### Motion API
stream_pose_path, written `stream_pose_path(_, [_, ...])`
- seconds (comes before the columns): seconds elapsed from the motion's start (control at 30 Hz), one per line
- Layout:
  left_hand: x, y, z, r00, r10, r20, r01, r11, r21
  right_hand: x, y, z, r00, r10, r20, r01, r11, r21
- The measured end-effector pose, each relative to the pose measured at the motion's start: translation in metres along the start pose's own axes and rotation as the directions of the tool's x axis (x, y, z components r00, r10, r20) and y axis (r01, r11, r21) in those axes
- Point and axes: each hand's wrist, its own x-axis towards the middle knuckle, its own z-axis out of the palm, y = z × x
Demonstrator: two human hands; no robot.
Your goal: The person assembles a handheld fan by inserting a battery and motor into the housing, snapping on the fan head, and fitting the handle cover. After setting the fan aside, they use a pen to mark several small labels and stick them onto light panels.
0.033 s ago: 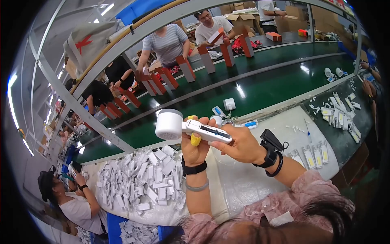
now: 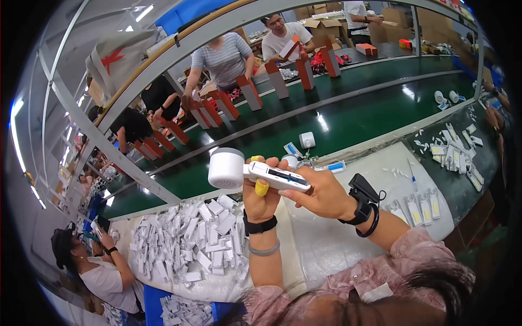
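1. The one head-worn fisheye view looks down and forward, with pink patterned fabric sleeves [image 2: 424, 251] along its lower edge.
2. Bare left hand [image 2: 261, 196] and bare right hand [image 2: 325, 194] show close, mid-picture.
3. Farther off lies the long glossy green conveyor belt [image 2: 361, 120].

1. Device [image 2: 280, 176]: underside out of view.
2. Left hand [image 2: 262, 204]: palm partly covered by device.
3. Right hand [image 2: 329, 193]: some fingertips hidden behind device.
4. Blue bin [image 2: 153, 304]: cut by bottom edge.
5. White bits [image 2: 401, 171]: too small to ID.
6. Striped-shirt worker [image 2: 224, 61]: head mostly behind rail [image 2: 228, 23].
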Motion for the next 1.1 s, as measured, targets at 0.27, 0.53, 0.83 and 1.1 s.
stream_pose_path(0.27, [0.009, 0.013, 0.002, 0.957, -0.017, -0.289, 0.122, 0.929, 0.349, 0.009, 0.005, -0.011, 0.983, 0.134, 0.128, -0.102, 0.969, -0.226])
stream_pose_path(0.53, [0.010, -0.017, -0.037, 0.869, -0.071, -0.490, 0.251, 0.917, 0.311, 0.015, 0.053, 0.006, 0.844, 0.468, 0.261, -0.520, 0.835, 0.181])
stream_pose_path(0.83, [0.006, -0.023, -0.122, 0.749, 0.271, -0.605, 0.350, 0.614, 0.707, 0.021, 0.051, -0.037, 0.847, 0.250, 0.469, 0.062, 0.830, -0.555])
stream_pose_path(1.1, [0.052, -0.004, -0.189, 0.738, 0.376, -0.561, 0.674, -0.465, 0.575, -0.028, -0.040, -0.120, 0.804, 0.220, 0.552, 0.286, 0.672, -0.683])
